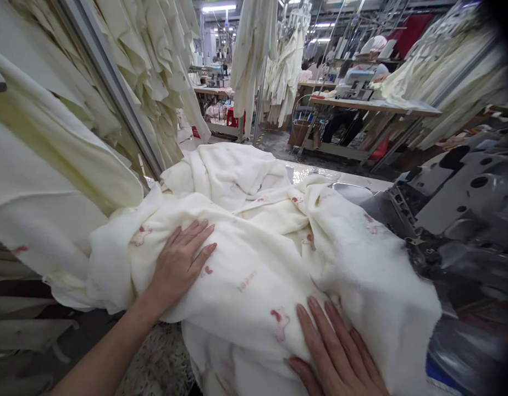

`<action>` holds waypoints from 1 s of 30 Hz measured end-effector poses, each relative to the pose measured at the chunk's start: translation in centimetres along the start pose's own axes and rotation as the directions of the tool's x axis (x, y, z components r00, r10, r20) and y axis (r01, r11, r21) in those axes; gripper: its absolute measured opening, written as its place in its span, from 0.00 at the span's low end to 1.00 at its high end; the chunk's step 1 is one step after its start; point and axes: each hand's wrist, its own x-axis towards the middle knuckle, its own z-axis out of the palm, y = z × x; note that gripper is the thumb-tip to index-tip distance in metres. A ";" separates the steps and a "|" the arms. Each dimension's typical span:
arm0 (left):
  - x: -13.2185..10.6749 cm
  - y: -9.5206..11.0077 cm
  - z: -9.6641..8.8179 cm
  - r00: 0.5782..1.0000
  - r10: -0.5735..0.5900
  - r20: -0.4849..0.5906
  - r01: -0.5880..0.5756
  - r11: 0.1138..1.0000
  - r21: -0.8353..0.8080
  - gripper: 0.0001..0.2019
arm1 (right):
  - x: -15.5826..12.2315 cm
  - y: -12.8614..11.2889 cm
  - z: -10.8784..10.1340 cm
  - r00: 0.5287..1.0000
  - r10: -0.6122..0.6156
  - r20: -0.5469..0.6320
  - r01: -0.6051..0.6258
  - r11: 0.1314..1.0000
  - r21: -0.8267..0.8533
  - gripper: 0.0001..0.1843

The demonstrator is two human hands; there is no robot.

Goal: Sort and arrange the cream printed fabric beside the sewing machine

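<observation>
A heap of cream fleece fabric (254,220) with small red printed motifs lies bunched in front of me. My left hand (180,263) rests flat on its left part, fingers stretched out and close together. My right hand (334,352) lies flat on the near right part of the cloth, fingers spread a little. Neither hand grips anything. The surface under the cloth is mostly hidden.
A grey sewing machine (460,203) stands at the right, touching the cloth's edge. Cream fabric pieces hang on a rack (114,71) at the left. More hanging cloth (254,49), worktables (373,107) and a person in a white cap (375,47) are farther back.
</observation>
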 end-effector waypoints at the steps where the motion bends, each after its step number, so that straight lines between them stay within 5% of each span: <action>1: -0.1 0.5 -0.2 1.000 0.010 -0.023 -0.009 1.000 0.008 0.20 | -0.6 0.3 0.1 1.000 -0.009 -0.003 0.009 1.000 0.008 0.33; 3: -0.8 2.8 -0.6 0.987 0.070 -0.148 -0.068 0.998 0.016 0.18 | -1.1 0.4 0.2 1.000 0.005 0.013 -0.006 0.999 0.041 0.34; 5: -1.8 6.3 -0.5 0.943 0.231 -0.239 -0.245 0.969 -0.029 0.18 | -0.8 0.2 0.2 0.997 0.065 0.032 -0.067 0.996 0.059 0.32; 7: -2.9 9.8 0.1 0.902 0.403 -0.155 -0.420 0.902 -0.095 0.20 | -0.2 -0.3 0.1 0.993 0.116 0.028 -0.117 0.992 0.047 0.31; 9: -3.3 11.7 1.0 0.878 0.477 0.033 -0.473 0.877 -0.083 0.24 | 0.2 -0.6 0.0 0.990 0.143 0.017 -0.144 0.989 0.017 0.31; 11: -3.0 10.6 1.7 0.904 0.404 0.137 -0.415 0.908 0.058 0.28 | 0.3 -0.8 -0.1 0.988 0.153 0.026 -0.154 0.988 0.007 0.31; 13: -2.1 6.9 1.5 0.950 0.279 0.143 -0.304 0.930 0.204 0.31 | 0.1 -0.7 -0.2 0.987 0.158 0.029 -0.158 0.987 0.019 0.31; 16: -0.5 -0.3 -0.9 0.991 0.095 0.093 -0.119 0.945 0.303 0.30 | -0.1 -0.4 -0.5 0.988 0.151 0.016 -0.152 0.986 0.062 0.31; 18: 0.2 -3.3 -3.2 0.998 0.037 0.050 -0.051 0.954 0.294 0.26 | 0.1 -0.2 -0.6 0.984 0.177 0.019 -0.178 0.971 0.158 0.27; 20: 0.6 -3.1 -4.8 0.999 0.021 -0.039 -0.009 0.963 0.268 0.20 | 0.8 0.0 -0.7 0.946 0.324 0.023 -0.316 0.900 0.300 0.25; 22: 0.9 -0.1 -5.1 0.986 0.116 -0.122 -0.093 0.979 0.182 0.17 | 1.9 -0.2 -0.8 0.865 0.502 0.008 -0.465 0.795 0.390 0.27; 24: 1.6 4.4 -4.0 0.938 0.343 -0.054 -0.339 0.938 0.068 0.21 | 3.2 -0.7 -1.4 0.825 0.565 0.003 -0.519 0.755 0.400 0.23; 27: 3.2 10.0 -2.2 0.763 0.624 0.169 -0.624 0.779 -0.060 0.30 | 4.5 -2.2 -3.5 0.842 0.536 -0.061 -0.450 0.761 0.467 0.07; 30: 4.3 10.6 -2.2 0.626 0.736 0.256 -0.714 0.674 -0.192 0.12 | 4.2 -4.1 -6.6 0.825 0.531 -0.196 -0.325 0.728 0.604 0.19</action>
